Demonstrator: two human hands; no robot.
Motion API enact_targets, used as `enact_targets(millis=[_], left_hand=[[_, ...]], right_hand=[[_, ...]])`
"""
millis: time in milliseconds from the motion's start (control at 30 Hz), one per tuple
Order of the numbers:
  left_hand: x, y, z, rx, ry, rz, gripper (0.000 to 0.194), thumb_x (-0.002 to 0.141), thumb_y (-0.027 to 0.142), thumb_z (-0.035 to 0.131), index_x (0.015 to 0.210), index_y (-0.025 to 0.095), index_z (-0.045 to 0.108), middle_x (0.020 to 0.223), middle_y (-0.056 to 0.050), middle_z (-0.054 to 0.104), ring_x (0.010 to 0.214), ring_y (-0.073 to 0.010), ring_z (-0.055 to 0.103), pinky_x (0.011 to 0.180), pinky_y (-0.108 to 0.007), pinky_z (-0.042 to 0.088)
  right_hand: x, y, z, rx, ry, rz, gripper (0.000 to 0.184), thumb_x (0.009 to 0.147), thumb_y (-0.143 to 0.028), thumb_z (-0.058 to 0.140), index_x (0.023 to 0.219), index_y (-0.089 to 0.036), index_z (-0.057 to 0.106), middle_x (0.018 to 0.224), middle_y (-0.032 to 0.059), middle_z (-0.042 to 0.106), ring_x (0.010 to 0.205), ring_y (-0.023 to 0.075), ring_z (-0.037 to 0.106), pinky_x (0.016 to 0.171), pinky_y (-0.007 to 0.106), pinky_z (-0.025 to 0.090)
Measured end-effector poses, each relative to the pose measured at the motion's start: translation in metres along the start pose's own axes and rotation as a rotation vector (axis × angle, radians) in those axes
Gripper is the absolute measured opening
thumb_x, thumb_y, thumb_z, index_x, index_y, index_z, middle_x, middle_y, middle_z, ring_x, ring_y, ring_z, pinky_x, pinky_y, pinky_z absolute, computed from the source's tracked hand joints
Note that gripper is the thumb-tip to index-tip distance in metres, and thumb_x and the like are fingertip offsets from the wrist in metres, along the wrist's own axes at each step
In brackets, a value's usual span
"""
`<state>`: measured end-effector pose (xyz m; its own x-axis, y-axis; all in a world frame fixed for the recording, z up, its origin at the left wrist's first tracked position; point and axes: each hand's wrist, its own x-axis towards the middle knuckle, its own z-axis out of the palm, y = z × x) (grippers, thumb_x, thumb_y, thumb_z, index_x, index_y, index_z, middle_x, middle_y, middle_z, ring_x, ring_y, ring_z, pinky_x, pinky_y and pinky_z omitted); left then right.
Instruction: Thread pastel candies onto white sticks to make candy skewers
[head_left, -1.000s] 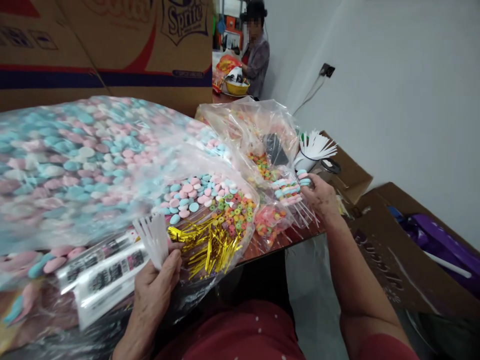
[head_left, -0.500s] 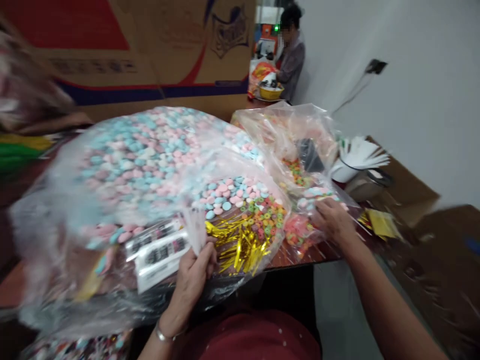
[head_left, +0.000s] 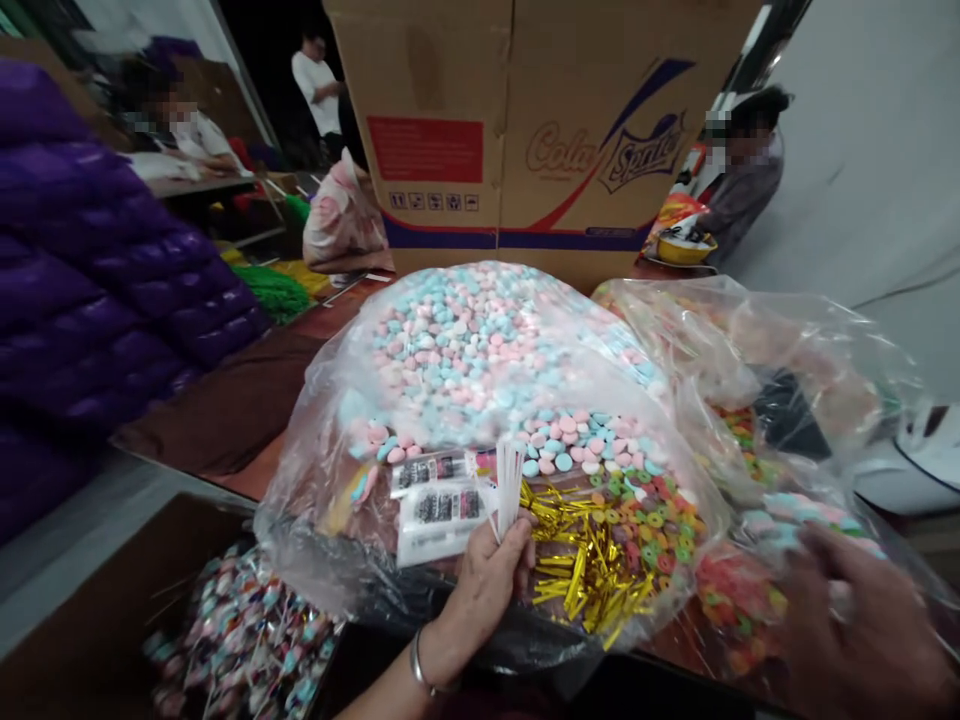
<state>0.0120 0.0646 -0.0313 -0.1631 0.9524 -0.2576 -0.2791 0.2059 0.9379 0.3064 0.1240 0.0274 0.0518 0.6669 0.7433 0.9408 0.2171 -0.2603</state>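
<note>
My left hand (head_left: 491,575) is closed around a bundle of thin white sticks (head_left: 510,485), which point upward. Just right of it lie gold twist ties (head_left: 581,565), with small ring candies (head_left: 652,525) beyond them. Pink, blue and white candies (head_left: 574,440) spill from a large clear bag of candies (head_left: 457,345) behind. Labelled white plastic packets (head_left: 442,520) lie left of the sticks. My right hand (head_left: 859,620), smeared by motion, is at the right near a pile of threaded pink and blue candies (head_left: 802,512); its fingers are unclear. A small bag of ring candies (head_left: 739,600) is beside it.
A tall cardboard box (head_left: 435,80) stands behind the candy bag. At lower left, an open carton (head_left: 82,620) holds many wrapped candies on sticks. Purple wrapped bundles (head_left: 97,270) are stacked at left. A co-worker (head_left: 750,170) is at back right; other people are at back left.
The view has swung left, bringing the carton and purple bundles into sight. My left hand keeps hold of the white sticks. My right hand, earlier at the threaded candies, has moved nearer and is blurred.
</note>
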Motion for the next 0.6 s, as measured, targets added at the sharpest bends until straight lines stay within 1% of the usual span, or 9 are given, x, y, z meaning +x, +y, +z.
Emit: enact_targets(millis=[33,100,167,200,300,367,433,533,600], left_hand=[[-0.001,0.004,-0.001,-0.003,-0.002,0.015,0.039,0.089,0.055,0.056,0.088,0.017,0.064,0.060,0.003,0.054,0.046,-0.0102,0.046,0.046,-0.022,0.037],[-0.006,0.016,-0.002,0.039,-0.021,0.096,0.035,0.091,0.049,0.056,0.083,0.016,0.067,0.064,-0.001,0.060,0.059,-0.0129,0.054,0.058,-0.024,0.042],[-0.012,0.029,-0.001,0.060,-0.050,0.152,0.033,0.092,0.045,0.057,0.081,0.017,0.069,0.071,-0.003,0.064,0.070,-0.0150,0.057,0.070,-0.025,0.044],[-0.015,0.035,0.001,0.035,-0.056,0.155,0.032,0.091,0.045,0.059,0.080,0.017,0.070,0.073,-0.004,0.066,0.073,-0.0155,0.058,0.072,-0.026,0.044],[-0.024,0.050,0.013,-0.197,-0.002,0.109,0.033,0.084,0.050,0.066,0.083,0.017,0.070,0.073,-0.003,0.066,0.071,-0.0156,0.057,0.069,-0.026,0.046],[-0.030,0.055,0.023,-0.337,0.044,0.052,0.035,0.080,0.052,0.069,0.080,0.018,0.069,0.071,-0.002,0.064,0.069,-0.0153,0.057,0.069,-0.027,0.048],[-0.034,0.056,0.034,-0.407,0.077,-0.005,0.035,0.075,0.052,0.074,0.079,0.018,0.068,0.075,-0.002,0.065,0.071,-0.0156,0.059,0.070,-0.027,0.050],[-0.038,0.055,0.043,-0.473,0.107,-0.056,0.037,0.068,0.049,0.082,0.082,0.017,0.070,0.082,-0.002,0.068,0.076,-0.0160,0.061,0.071,-0.026,0.051],[-0.039,0.053,0.045,-0.495,0.091,-0.059,0.036,0.067,0.048,0.083,0.078,0.017,0.068,0.078,-0.002,0.067,0.072,-0.0143,0.060,0.068,-0.024,0.050]], right_hand=[[-0.008,-0.019,0.007,0.069,-0.031,-0.098,0.027,0.089,-0.043,0.052,0.113,-0.036,0.061,0.094,0.0165,0.070,0.088,0.0356,0.068,0.075,0.056,0.053],[-0.025,-0.058,0.020,0.214,-0.026,-0.178,0.029,0.087,-0.035,0.058,0.117,-0.033,0.059,0.092,0.0111,0.069,0.085,0.0318,0.069,0.074,0.052,0.056],[-0.040,-0.094,0.031,0.396,-0.073,-0.167,0.037,0.090,-0.032,0.053,0.126,-0.024,0.053,0.102,0.0123,0.065,0.096,0.0312,0.066,0.080,0.052,0.055],[-0.047,-0.110,0.034,0.479,-0.127,-0.187,0.041,0.091,-0.032,0.051,0.131,-0.021,0.050,0.106,0.0131,0.063,0.101,0.0301,0.063,0.083,0.051,0.055],[-0.060,-0.147,0.034,0.654,-0.169,-0.262,0.053,0.095,-0.037,0.043,0.144,-0.017,0.038,0.119,0.0158,0.057,0.111,0.0288,0.057,0.088,0.049,0.054],[-0.065,-0.161,0.033,0.685,-0.109,-0.334,0.059,0.097,-0.038,0.039,0.152,-0.017,0.029,0.124,0.0160,0.053,0.117,0.0296,0.052,0.093,0.051,0.052],[-0.067,-0.168,0.033,0.665,-0.049,-0.356,0.060,0.098,-0.037,0.037,0.155,-0.019,0.025,0.127,0.0153,0.052,0.121,0.0303,0.048,0.098,0.055,0.048],[-0.072,-0.171,0.036,0.615,0.011,-0.327,0.058,0.098,-0.032,0.037,0.154,-0.019,0.027,0.129,0.0148,0.051,0.123,0.0303,0.047,0.104,0.057,0.044],[-0.075,-0.170,0.036,0.597,0.015,-0.310,0.057,0.099,-0.032,0.037,0.154,-0.019,0.028,0.129,0.0148,0.051,0.124,0.0300,0.047,0.105,0.057,0.042]])
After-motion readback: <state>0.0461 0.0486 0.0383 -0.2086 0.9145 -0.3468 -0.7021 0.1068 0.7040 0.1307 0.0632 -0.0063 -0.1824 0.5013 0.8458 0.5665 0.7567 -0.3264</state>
